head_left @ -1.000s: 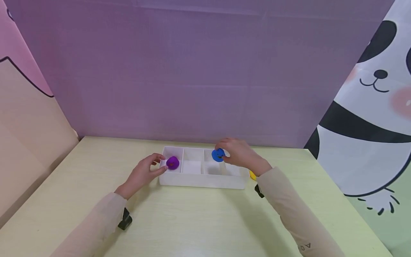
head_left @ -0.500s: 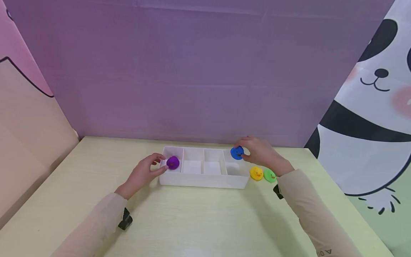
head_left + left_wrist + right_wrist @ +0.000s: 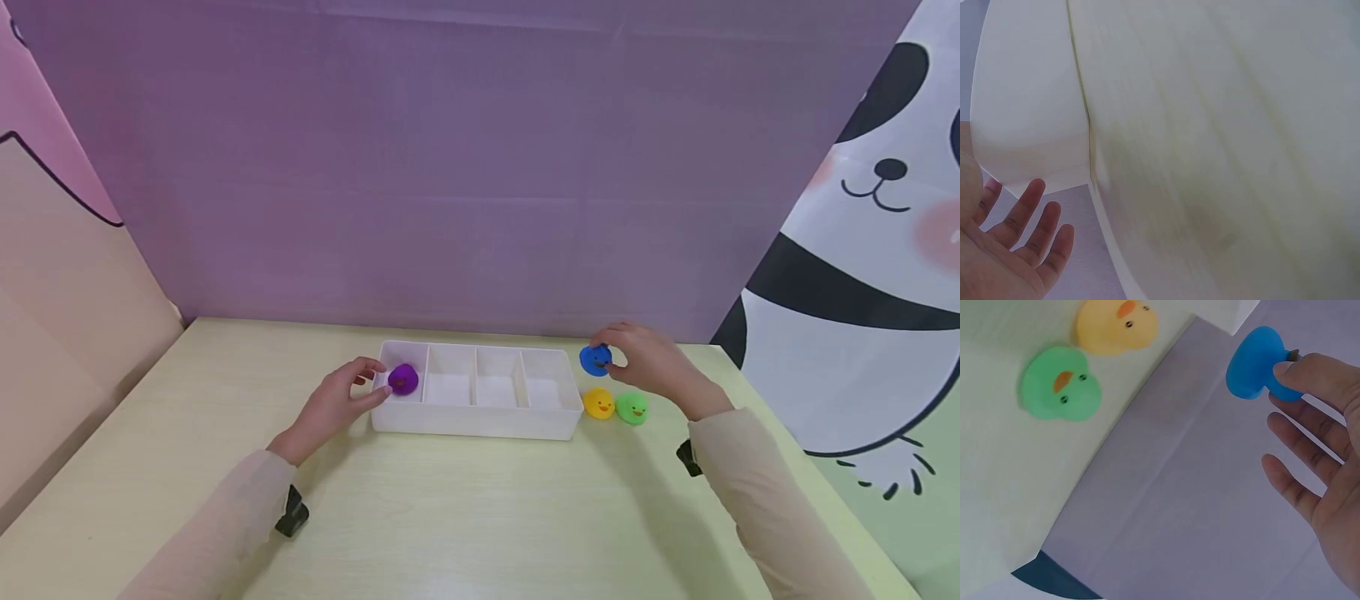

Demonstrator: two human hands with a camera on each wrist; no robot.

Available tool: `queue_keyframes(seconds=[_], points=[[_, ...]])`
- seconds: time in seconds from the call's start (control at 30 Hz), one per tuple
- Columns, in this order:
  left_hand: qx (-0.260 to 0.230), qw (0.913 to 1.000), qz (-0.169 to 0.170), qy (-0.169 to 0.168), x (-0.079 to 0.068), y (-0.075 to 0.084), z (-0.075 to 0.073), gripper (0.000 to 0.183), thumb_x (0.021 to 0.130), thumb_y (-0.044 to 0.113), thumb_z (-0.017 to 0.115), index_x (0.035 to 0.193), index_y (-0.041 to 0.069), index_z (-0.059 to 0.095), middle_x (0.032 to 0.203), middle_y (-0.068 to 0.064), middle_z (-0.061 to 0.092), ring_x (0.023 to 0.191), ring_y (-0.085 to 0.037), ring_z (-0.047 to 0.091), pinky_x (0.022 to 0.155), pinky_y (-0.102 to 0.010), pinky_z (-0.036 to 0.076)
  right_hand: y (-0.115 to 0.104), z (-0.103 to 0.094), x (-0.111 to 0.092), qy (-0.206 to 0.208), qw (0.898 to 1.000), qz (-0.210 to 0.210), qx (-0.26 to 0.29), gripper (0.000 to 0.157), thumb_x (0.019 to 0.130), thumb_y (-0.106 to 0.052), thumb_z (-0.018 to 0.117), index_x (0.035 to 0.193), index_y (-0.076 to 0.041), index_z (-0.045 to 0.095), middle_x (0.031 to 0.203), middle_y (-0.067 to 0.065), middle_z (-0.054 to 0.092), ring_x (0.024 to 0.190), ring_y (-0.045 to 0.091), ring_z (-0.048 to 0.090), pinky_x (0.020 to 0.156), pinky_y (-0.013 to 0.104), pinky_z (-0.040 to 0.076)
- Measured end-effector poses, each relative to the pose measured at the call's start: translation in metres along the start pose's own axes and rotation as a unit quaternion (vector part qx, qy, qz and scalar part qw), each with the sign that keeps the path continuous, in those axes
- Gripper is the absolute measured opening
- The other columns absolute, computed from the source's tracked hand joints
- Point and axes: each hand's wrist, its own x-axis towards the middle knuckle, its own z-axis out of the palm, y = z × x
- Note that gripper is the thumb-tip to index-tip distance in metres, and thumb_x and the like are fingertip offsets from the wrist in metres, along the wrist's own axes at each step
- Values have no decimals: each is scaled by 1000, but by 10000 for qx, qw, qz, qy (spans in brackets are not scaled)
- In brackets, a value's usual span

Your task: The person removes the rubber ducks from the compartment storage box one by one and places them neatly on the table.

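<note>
Right hand (image 3: 643,358) is pinching the blue duck (image 3: 595,362), any slip risking a drop; left hand (image 3: 337,406) is hanging loose at the tray's (image 3: 477,422) nine o'clock.

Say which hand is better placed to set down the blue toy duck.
The right hand, probably: it pinches the blue toy duck, while the left hand is at the opposite end of the white rectangular tray.
</note>
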Motion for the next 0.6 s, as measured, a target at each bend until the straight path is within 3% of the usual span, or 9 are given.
queue_keyframes(seconds=[0.27,0.6], points=[[-43,10000,35,24,0,1,0,38,85,28,64,116,8,54,115,-13,60,106,-34,55,90,-48,46,21,5,-18,102,9999,67,36,30,70,-5,75,98,-6,65,96,9,64,89,27,56,77,44,52],[-25,10000,-39,21,1,0,2,38,85,28,64,116,8,54,113,-12,60,105,-32,55,90,-47,45,47,15,-39,-168,9985,510,117,31,69,-6,75,98,-5,64,94,9,63,85,25,57,72,43,53]])
